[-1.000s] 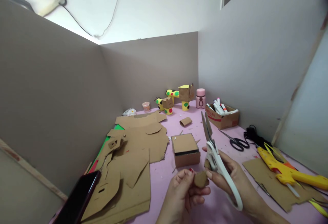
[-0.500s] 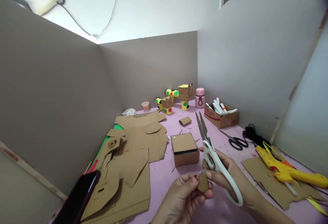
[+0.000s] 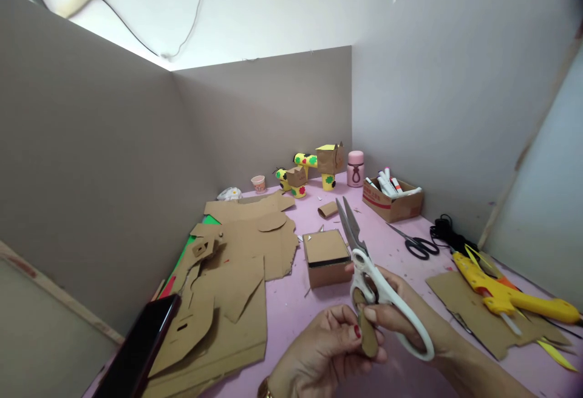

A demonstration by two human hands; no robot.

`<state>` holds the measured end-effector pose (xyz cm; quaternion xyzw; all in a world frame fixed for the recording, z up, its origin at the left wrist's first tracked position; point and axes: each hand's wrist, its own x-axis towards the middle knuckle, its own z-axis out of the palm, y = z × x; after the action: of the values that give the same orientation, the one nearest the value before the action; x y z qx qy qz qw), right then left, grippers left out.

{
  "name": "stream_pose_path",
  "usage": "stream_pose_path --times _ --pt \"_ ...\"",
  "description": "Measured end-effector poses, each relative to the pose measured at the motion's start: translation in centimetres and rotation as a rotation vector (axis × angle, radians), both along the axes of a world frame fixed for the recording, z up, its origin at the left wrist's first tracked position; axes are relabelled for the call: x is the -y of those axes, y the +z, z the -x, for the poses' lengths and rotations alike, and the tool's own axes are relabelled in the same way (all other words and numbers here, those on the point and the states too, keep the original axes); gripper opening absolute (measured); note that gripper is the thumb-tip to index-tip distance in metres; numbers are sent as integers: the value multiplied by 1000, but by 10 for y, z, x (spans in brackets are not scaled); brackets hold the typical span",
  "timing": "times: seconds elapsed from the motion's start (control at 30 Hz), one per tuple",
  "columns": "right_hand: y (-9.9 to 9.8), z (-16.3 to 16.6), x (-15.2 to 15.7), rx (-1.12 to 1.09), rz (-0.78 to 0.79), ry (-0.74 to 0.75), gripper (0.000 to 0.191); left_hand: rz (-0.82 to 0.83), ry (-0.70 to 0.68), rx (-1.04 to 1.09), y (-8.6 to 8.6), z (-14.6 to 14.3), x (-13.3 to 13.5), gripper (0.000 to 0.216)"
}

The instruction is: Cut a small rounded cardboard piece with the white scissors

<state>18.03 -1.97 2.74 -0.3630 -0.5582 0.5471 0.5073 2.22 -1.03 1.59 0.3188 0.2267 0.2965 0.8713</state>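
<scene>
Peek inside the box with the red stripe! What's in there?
White markers poke out of the box. Its front and the markers cover the bottom; anything deeper can't be seen.

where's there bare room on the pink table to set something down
Barest: a narrow strip of pink table between the cardboard sheets and the square box and left hand. A scrap-specked patch lies between the white scissors and black scissors. Crowded: left side, sheets and phone; right front, glue gun on cardboard.

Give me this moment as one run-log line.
left hand: holding small cardboard piece | right hand: holding white-handled scissors, blades parted | beyond hands: cardboard box | right side: yellow glue gun on cardboard sheet
</scene>
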Motion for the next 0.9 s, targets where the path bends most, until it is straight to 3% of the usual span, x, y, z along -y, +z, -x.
stream_pose_path --times 0.07,0.17,0.27,0.37,0.5,0.57,0.67,0.8,0.9 --pt "1 -6 -6 113 -18 -123 62 -14 40 18 -1 0 -1 27" --pt "-2 -28 -22 364 -39 -421 59 -3 142 46 3 0 -1 46" --pt "-11 -53 -38 724 3 -657 48 20 243 67 9 2 1 39" --pt "-26 -64 -45 1016 14 -690 29 25 284 91 12 5 1 31" --pt "-37 -62 -45 1204 -63 -653 16 25 303 131 12 6 0 31" --pt "-35 -59 -43 1212 -143 -653 14 27 313 145 11 6 -1 29" --pt "-23 -49 -32 1108 -321 -607 28 21 324 164 7 5 -3 28" --pt "-14 -25 -11 868 -574 -396 58 19 326 175 3 2 -2 27" --pt "-14 -11 -1 566 -693 -290 57 -1 250 200 2 -2 0 28"
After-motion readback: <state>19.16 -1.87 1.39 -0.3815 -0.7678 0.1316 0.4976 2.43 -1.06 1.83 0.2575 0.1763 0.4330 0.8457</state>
